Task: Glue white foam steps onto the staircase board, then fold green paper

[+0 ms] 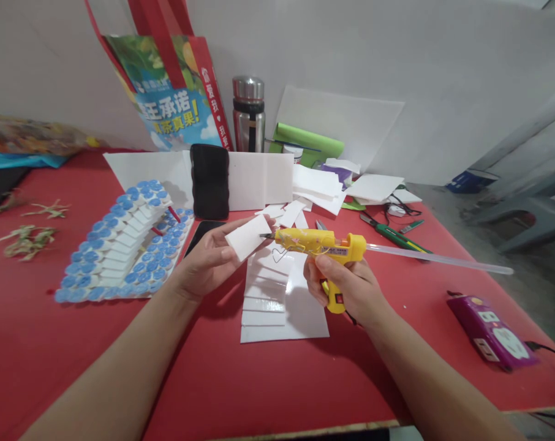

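Hands work close together: the left hand [209, 260] pinches a small white card [245, 238] by its edge, thumb on top; the right hand [346, 285] wraps the grip of a yellow glue gun [312, 242], its nozzle at the card's right side; the card looks light, fairly stiff and easily bent, best held by its edges away from hot glue; the gun seems rigid, safest by the handle; beyond, layered white strips [264, 300] lie on the red surface [241, 392].
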The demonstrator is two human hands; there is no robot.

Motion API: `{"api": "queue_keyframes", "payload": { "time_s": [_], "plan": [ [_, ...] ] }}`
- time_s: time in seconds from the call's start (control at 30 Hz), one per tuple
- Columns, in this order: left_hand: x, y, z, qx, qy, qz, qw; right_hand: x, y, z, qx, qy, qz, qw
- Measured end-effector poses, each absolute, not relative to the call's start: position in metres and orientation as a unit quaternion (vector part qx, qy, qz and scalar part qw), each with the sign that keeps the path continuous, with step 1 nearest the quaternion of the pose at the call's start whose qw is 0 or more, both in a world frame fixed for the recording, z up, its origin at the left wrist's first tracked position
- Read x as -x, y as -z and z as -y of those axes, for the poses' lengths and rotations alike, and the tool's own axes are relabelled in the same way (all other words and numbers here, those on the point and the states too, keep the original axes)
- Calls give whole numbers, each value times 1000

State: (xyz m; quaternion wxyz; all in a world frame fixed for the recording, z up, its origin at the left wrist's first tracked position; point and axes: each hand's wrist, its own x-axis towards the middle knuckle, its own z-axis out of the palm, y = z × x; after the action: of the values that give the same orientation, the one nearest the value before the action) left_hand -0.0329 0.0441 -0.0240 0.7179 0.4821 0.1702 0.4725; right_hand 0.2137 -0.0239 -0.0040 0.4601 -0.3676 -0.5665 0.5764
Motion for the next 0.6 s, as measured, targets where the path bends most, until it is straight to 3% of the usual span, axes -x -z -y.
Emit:
{"api": "queue_keyframes", "payload": {
  "time_s": [0.6],
  "plan": [
    [36, 26, -44, -494, -465, -156, 718, -213, -1, 21, 386, -570, 549, 474]
  ]
}}
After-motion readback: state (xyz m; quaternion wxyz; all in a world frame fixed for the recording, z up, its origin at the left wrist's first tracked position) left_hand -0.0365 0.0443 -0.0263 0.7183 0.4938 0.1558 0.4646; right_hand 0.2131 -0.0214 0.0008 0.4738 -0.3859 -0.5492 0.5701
